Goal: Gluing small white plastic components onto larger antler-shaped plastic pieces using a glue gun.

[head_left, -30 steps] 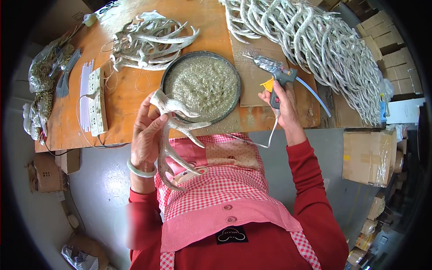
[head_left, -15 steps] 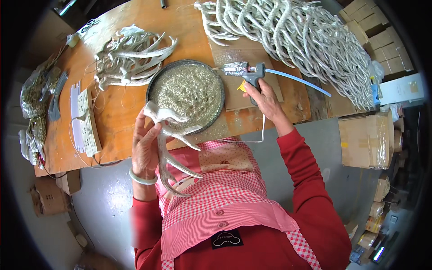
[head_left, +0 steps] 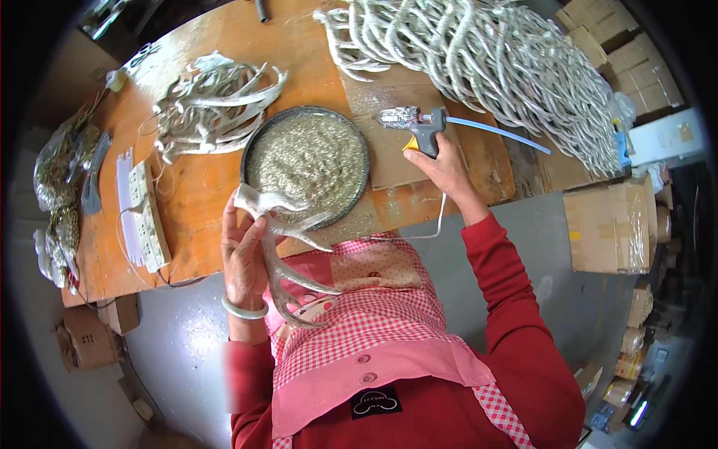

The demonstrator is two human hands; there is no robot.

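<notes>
My left hand [head_left: 243,254] grips a pale plastic antler [head_left: 288,247] by its stem, holding it over the near table edge just below a round dark tray of gold glitter [head_left: 308,161]. My right hand [head_left: 447,168] is closed around the handle of a grey glue gun [head_left: 415,123] that lies on a brown cardboard sheet [head_left: 389,153] to the right of the tray; a blue glue stick pokes out of its back and a thin cord trails toward me.
A small pile of glittered antlers [head_left: 213,105] lies left of the tray, a large heap of white antlers [head_left: 486,60] at the far right. Power strips [head_left: 146,217] and bags of glitter [head_left: 60,187] sit at the left. Cardboard boxes [head_left: 606,228] stand right of the orange table [head_left: 194,194].
My right hand has carried the glue gun from near my chest out to the cardboard sheet and laid it down there. The left hand still holds the antler by the tray.
</notes>
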